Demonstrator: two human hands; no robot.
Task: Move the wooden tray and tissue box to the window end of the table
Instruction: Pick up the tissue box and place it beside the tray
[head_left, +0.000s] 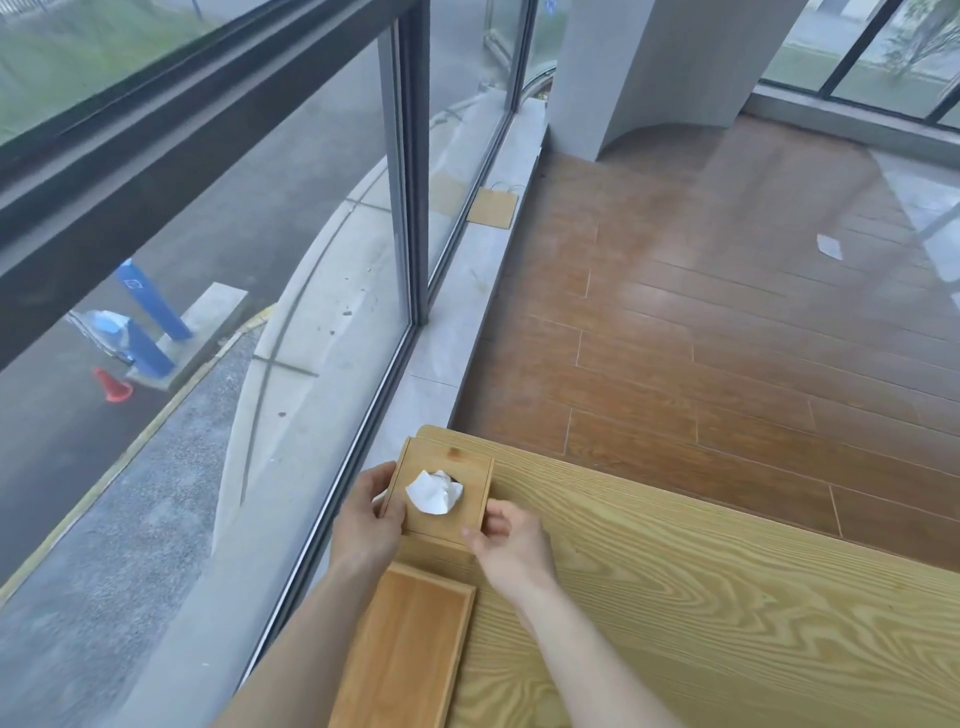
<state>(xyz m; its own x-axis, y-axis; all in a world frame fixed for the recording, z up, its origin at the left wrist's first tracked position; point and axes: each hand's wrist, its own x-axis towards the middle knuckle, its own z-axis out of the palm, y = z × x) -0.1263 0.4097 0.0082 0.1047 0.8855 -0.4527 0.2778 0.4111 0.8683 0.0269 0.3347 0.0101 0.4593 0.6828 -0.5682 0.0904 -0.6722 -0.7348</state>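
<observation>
Your left hand (370, 512) is at the end of a bare forearm that rises from the bottom edge, angled up and to the right, with its palm turned inward, the thumb lying along the top and the fingers curled round and out of sight. Your right hand (506, 540) comes in from the lower right on an equally bare forearm, back of the hand up, fingers bent inward towards the left hand. Both wrists are nearly straight, and the two hands face each other, a short way apart.

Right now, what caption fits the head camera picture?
Both hands, left hand and right hand, hold the square wooden tissue box beside the flat wooden tray.
</observation>
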